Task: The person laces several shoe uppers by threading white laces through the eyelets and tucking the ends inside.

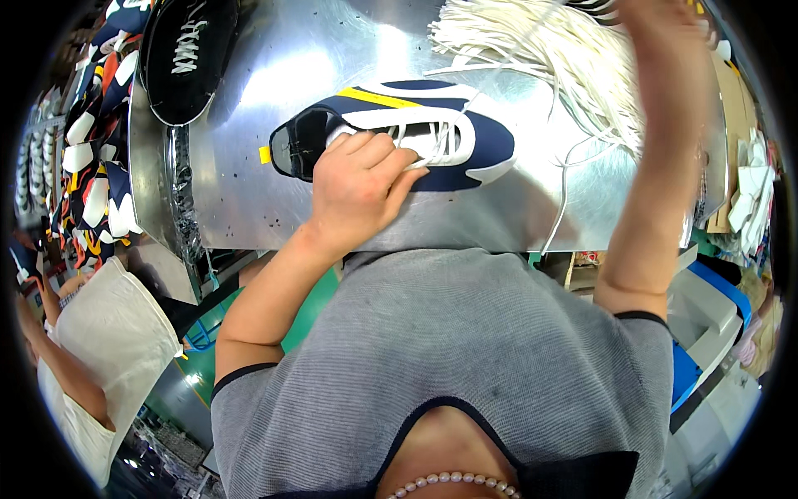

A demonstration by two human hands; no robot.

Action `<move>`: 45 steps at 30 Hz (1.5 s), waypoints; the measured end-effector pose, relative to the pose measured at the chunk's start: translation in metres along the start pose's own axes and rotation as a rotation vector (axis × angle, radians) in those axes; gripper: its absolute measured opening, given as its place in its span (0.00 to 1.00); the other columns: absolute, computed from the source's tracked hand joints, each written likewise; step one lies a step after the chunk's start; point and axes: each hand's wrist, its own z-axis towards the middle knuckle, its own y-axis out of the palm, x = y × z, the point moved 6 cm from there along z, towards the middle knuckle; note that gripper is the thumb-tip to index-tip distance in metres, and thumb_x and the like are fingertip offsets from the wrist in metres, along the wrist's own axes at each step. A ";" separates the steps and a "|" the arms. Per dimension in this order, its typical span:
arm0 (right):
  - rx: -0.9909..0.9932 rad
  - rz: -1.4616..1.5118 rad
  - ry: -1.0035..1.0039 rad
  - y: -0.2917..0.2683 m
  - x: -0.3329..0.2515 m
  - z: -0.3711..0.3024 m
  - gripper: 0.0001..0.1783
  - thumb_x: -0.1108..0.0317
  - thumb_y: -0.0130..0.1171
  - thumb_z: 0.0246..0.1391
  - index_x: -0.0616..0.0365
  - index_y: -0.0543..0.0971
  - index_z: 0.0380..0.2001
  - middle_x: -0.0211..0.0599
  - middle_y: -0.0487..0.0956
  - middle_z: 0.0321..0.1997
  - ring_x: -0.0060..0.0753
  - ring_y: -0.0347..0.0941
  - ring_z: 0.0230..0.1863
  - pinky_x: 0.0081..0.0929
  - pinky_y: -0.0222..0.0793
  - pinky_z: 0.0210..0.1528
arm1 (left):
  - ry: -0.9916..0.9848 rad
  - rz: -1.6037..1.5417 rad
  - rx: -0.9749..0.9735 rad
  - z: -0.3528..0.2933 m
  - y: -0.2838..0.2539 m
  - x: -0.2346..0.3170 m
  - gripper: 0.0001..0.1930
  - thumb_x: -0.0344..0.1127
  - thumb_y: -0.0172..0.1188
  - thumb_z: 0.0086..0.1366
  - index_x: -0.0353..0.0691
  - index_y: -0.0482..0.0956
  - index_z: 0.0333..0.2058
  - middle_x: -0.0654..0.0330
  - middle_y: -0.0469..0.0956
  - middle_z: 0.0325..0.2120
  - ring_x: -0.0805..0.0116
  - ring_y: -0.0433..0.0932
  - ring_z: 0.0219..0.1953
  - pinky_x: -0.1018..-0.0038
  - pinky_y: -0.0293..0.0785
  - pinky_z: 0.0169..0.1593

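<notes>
A navy and white shoe upper (490,141) with a yellow stripe lies on its side on the metal table, toe to the right. White lace (445,143) crosses its eyelets. My left hand (357,187) is closed at the upper's opening, thumb and fingers pinched near the lacing; exactly what lies between the fingertips is hidden. My right hand (665,33) is raised at the far right, smeared by motion, its fingers unclear. A faint, blurred lace strand rises from the upper's toe side toward it. Below that hand lies a heap of white laces (532,50).
A black shoe with white laces (183,62) sits at the table's far left. The metal table (249,208) ends just before my body. Coloured shoe pieces (100,158) hang or pile at the left. Another person's arm (71,366) shows at lower left. A loose lace hangs over the front edge.
</notes>
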 end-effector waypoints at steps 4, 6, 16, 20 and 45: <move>-0.191 0.074 0.439 0.088 0.103 -0.062 0.07 0.70 0.65 0.56 0.59 0.84 0.37 0.26 0.83 0.33 0.13 0.74 0.34 0.14 0.69 0.38 | -0.375 -0.365 -0.085 -0.006 0.003 -0.026 0.30 0.43 0.72 0.56 0.39 0.68 0.51 0.53 0.82 0.36 0.52 0.82 0.35 0.64 0.76 0.40; -0.255 0.094 0.564 0.102 0.115 -0.072 0.07 0.71 0.65 0.56 0.60 0.83 0.37 0.26 0.82 0.31 0.13 0.73 0.34 0.14 0.69 0.39 | -0.614 -0.542 -0.109 -0.006 0.006 -0.034 0.30 0.35 0.64 0.65 0.36 0.60 0.60 0.55 0.80 0.38 0.69 0.80 0.37 0.73 0.76 0.44; -0.427 0.203 0.556 0.105 0.074 -0.058 0.06 0.69 0.64 0.54 0.60 0.82 0.32 0.25 0.78 0.26 0.15 0.70 0.30 0.18 0.67 0.35 | -0.656 -0.517 0.075 -0.001 0.008 -0.050 0.19 0.46 0.47 0.76 0.36 0.77 0.50 0.49 0.81 0.33 0.59 0.79 0.39 0.67 0.72 0.45; -0.220 -0.145 0.407 0.113 0.114 -0.063 0.06 0.71 0.65 0.54 0.61 0.82 0.34 0.29 0.78 0.33 0.21 0.73 0.35 0.21 0.68 0.40 | -0.671 -0.534 0.145 -0.001 0.014 -0.051 0.18 0.46 0.58 0.69 0.37 0.78 0.47 0.51 0.83 0.35 0.57 0.80 0.37 0.67 0.73 0.43; -0.306 -0.936 -0.051 0.145 0.096 -0.078 0.12 0.70 0.63 0.45 0.59 0.76 0.35 0.39 0.80 0.25 0.40 0.80 0.28 0.33 0.73 0.27 | -0.639 -0.277 0.160 -0.004 0.023 -0.031 0.16 0.31 0.67 0.58 0.43 0.80 0.46 0.57 0.82 0.25 0.60 0.78 0.25 0.65 0.71 0.34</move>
